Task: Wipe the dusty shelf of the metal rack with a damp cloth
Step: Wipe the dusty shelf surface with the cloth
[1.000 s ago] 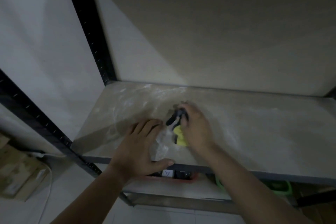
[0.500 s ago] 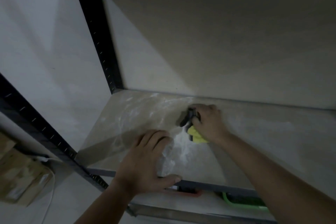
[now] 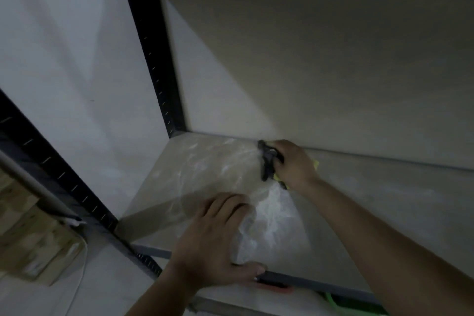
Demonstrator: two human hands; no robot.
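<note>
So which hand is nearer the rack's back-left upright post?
Right. The right hand wipes with the cloth at the shelf's back edge, near the post; the left hand rests at the front edge.

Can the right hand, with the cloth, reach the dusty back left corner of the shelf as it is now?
Probably yes. The right hand holds the cloth at the back edge, and the shelf between it and the corner is bare.

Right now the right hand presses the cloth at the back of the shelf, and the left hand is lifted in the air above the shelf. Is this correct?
Not quite. The right hand does press the cloth at the back of the shelf, but the left hand is not lifted: the head view shows it resting flat on the shelf near the front edge.
</note>
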